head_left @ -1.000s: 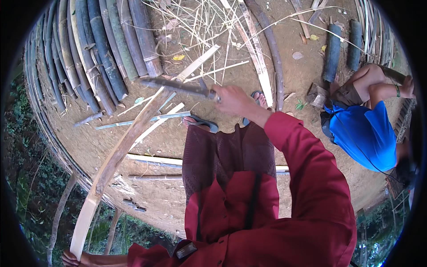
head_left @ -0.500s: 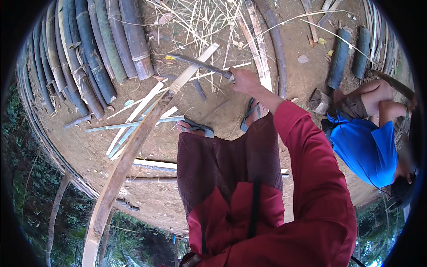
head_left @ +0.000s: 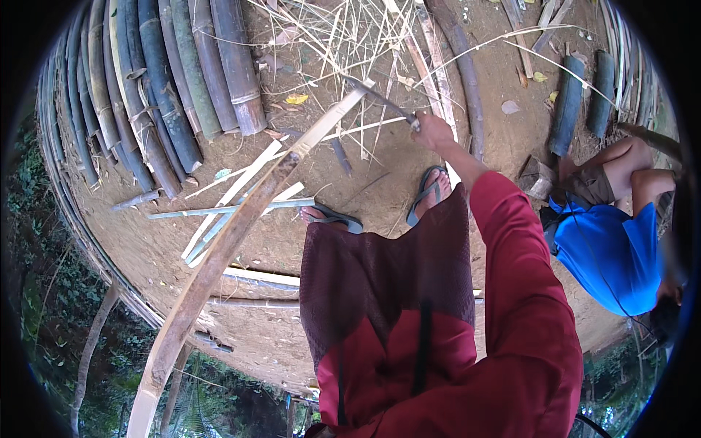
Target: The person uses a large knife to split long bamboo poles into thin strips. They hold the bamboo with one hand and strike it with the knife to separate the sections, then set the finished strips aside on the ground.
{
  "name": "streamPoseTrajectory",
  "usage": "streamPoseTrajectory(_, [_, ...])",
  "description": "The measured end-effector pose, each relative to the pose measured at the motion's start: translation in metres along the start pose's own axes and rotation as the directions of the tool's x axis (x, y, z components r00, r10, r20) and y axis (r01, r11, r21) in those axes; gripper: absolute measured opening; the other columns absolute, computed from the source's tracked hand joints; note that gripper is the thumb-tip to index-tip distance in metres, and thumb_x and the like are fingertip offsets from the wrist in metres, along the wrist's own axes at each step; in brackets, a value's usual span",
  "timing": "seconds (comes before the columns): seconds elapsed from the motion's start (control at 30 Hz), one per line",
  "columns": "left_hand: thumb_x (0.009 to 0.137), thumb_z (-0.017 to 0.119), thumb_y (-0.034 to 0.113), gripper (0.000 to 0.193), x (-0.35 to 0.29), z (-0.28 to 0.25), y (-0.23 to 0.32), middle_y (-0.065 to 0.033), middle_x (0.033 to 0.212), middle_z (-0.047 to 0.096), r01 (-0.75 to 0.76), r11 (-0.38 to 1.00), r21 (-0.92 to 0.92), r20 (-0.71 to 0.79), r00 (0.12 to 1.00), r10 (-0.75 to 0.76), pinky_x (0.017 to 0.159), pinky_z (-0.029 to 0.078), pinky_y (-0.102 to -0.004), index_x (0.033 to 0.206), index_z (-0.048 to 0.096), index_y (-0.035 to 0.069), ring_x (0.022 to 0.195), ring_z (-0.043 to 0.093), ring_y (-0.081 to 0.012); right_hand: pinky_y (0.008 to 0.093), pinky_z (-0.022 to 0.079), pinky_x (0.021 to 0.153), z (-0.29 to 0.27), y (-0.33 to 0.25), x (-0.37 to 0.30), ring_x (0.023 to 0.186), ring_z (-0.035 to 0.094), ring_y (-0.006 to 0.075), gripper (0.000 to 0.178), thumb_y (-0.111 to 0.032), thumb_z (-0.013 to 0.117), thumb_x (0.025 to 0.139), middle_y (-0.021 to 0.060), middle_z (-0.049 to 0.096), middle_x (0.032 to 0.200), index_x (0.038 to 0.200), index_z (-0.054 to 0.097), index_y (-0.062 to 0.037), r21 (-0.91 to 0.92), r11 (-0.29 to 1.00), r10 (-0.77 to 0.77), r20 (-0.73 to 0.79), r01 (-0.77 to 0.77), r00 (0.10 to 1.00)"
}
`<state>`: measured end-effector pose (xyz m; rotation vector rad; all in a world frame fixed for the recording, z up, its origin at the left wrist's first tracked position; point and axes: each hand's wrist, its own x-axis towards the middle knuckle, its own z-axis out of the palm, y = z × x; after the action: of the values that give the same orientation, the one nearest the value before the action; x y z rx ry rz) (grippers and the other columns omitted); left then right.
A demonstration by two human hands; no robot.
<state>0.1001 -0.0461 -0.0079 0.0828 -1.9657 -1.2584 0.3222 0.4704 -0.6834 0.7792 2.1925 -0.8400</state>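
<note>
A long wooden strip (head_left: pixel 235 232), a knife (head_left: pixel 383 101) across its far end, and the right grip (head_left: pixel 434 133) closed firmly round the knife.
I see dark bamboo poles (head_left: pixel 164 87) side by side at ten o'clock. The strip climbs from the lower edge at seven-thirty to about twelve, brown along its middle, pale at its upper end (the left grip is out of my view, so I cannot tell its state). Loose pale shavings (head_left: pixel 343 40) spread at twelve. Whether the knife touches wood, I cannot make out. The right grip sits between one and two; a person (head_left: pixel 606 255) in blue is past three.
</note>
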Motion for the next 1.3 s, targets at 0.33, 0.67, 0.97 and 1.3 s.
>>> streamPoseTrajectory(0.33, [0.08,0.044,0.009,0.028,-0.001,-0.022,-0.009,-0.0007,0.049,0.024,0.013,0.999,-0.041,0.004,1.0,-0.012,0.048,0.035,-0.0316,0.055,0.032,0.012,0.045,0.029,-0.0158,0.0404,0.052,0.069,0.027,0.052,0.028,0.075,0.065,0.0343,0.036,-0.027,0.065,0.068,0.0214,0.065,0.083,0.09,0.062,0.0015,0.553,0.789,0.082,0.336,-0.267,0.938])
streamPoseTrajectory(0.67, [0.081,0.044,0.009,0.027,-0.012,-0.06,-0.013,-0.0014,0.049,0.025,0.083,0.995,-0.057,-0.07,0.994,-0.087,0.049,0.037,-0.0326,0.056,0.034,0.011,0.045,0.03,-0.0164,0.045,0.05,0.062,-0.084,-0.153,-0.228,0.072,0.063,0.0348,0.034,-0.019,0.066,0.068,0.015,0.062,0.076,0.097,0.052,-0.0067,0.41,0.797,-0.454,-0.077,0.443,0.888])
streamPoseTrajectory(0.97, [0.081,0.044,0.009,0.025,-0.041,-0.064,-0.018,-0.0019,0.05,0.025,0.079,0.994,-0.074,-0.107,0.991,-0.086,0.049,0.039,-0.0335,0.057,0.035,0.01,0.045,0.031,-0.0171,0.0441,0.051,0.059,-0.059,-0.153,-0.218,0.071,0.064,0.0337,0.031,-0.016,0.066,0.068,0.0143,0.063,0.08,0.094,0.053,-0.0062,0.381,0.841,-0.388,-0.068,0.383,0.919])
streamPoseTrajectory(1.3, [0.081,0.044,0.009,0.024,-0.04,-0.052,-0.029,-0.0026,0.05,0.026,0.079,0.996,-0.051,-0.103,0.991,-0.084,0.05,0.042,-0.0344,0.059,0.036,0.009,0.045,0.033,-0.0177,0.0428,0.05,0.063,-0.052,-0.121,-0.189,0.07,0.064,0.0325,0.029,-0.022,0.064,0.073,0.0154,0.063,0.076,0.097,0.054,-0.0074,0.281,0.879,-0.368,-0.115,0.386,0.923])
